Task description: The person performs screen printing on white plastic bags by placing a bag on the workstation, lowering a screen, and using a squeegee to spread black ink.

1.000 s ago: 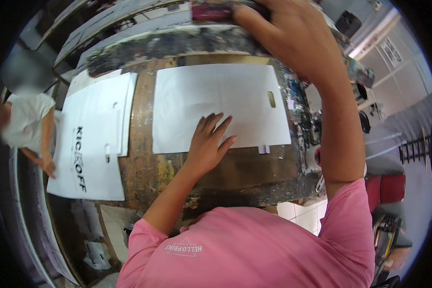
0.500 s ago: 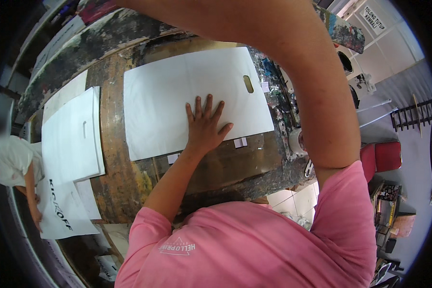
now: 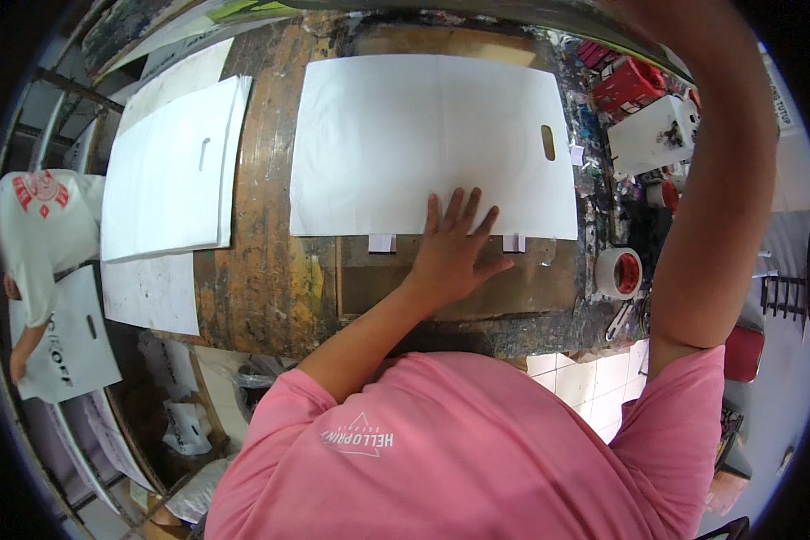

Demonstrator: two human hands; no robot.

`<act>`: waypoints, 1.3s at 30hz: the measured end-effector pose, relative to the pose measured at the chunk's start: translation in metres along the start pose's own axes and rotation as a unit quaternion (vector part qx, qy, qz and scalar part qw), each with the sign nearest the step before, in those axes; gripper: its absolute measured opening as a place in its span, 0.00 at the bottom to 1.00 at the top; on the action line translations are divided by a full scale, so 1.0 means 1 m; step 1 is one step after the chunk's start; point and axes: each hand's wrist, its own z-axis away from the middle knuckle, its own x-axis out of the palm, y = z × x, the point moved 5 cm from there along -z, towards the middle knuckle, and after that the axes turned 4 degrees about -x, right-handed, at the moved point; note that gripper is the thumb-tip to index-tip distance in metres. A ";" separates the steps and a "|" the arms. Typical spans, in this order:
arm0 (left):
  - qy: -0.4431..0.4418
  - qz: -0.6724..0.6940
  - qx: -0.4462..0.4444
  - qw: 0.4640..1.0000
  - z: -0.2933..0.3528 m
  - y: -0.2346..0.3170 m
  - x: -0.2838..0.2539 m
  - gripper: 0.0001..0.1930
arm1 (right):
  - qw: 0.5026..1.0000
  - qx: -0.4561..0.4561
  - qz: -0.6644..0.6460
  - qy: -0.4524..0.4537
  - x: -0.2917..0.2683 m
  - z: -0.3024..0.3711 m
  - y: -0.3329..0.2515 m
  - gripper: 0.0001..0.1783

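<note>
A flat white bag (image 3: 423, 135) with an oval handle slot at its right end lies on the paint-stained table (image 3: 270, 261). My left hand (image 3: 454, 247) is at the bag's near edge, fingers spread and fingertips over the white surface, holding nothing. The palm lies over the brown board between two small pale tabs, the left tab (image 3: 382, 243) and the right tab (image 3: 514, 243), which sit against that edge. My right arm (image 3: 715, 180) stretches up past the top right, its hand outside the picture.
A stack of white bags (image 3: 166, 171) lies left on the table. Beyond it, a person (image 3: 58, 225) holds a printed white bag (image 3: 67, 342). At the right are a tape roll (image 3: 618, 273), a white container (image 3: 652, 135) and a red container (image 3: 630, 85). A beam (image 3: 549, 18) crosses the top edge.
My left hand has slid from the bag's middle to its near edge. My right arm has swung outward to the right. The other person has carried the printed bag away from the stack. The view has shifted.
</note>
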 end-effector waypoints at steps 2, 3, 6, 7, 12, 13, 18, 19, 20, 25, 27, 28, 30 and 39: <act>0.064 0.068 -0.028 0.995 -0.007 -0.014 -0.042 0.40 | 0.998 -0.026 0.034 0.055 0.013 0.005 0.004 0.29; 0.132 0.107 -0.049 0.984 -0.006 -0.029 -0.076 0.40 | 0.999 -0.029 0.009 0.025 0.020 0.007 0.014 0.29; 0.161 0.399 -0.263 0.864 -0.002 -0.093 -0.165 0.30 | 0.994 -0.052 -0.074 -0.063 0.034 0.019 0.031 0.30; 0.226 0.440 -0.200 0.846 0.004 -0.094 -0.197 0.39 | 0.993 -0.070 -0.083 -0.055 0.032 0.032 0.031 0.25; 0.163 0.508 -0.250 0.808 0.054 -0.104 -0.241 0.51 | 0.975 -0.142 -0.108 -0.130 0.022 0.128 -0.005 0.35; 0.165 0.428 -0.322 0.828 0.069 -0.108 -0.225 0.49 | 0.960 -0.166 -0.124 -0.190 0.034 0.149 0.000 0.33; 0.122 0.299 -0.350 0.879 0.128 -0.137 -0.151 0.46 | 0.881 -0.163 -0.244 -0.371 0.113 0.219 0.008 0.24; 0.095 0.266 -0.365 0.887 0.139 -0.144 -0.139 0.46 | 0.872 -0.142 -0.268 -0.384 0.124 0.225 0.005 0.23; 0.128 0.205 -0.339 0.909 0.143 -0.148 -0.132 0.45 | 0.883 -0.121 -0.272 -0.362 0.136 0.224 0.007 0.23; 0.125 0.075 -0.285 0.947 0.152 -0.158 -0.116 0.49 | 0.937 -0.141 -0.255 -0.193 0.241 0.161 0.044 0.24; 0.106 0.117 -0.306 0.939 0.152 -0.161 -0.113 0.50 | 0.948 -0.163 -0.214 -0.172 0.300 0.124 0.062 0.25; 0.120 0.101 -0.290 0.944 0.151 -0.159 -0.115 0.50 | 0.952 -0.162 -0.190 -0.178 0.329 0.105 0.070 0.25; 0.092 0.071 -0.292 0.949 0.150 -0.159 -0.115 0.59 | 0.957 -0.163 -0.146 -0.189 0.375 0.071 0.081 0.25; 0.058 0.043 -0.327 0.942 0.150 -0.160 -0.115 0.46 | 0.978 -0.127 -0.067 -0.150 0.454 0.050 0.077 0.24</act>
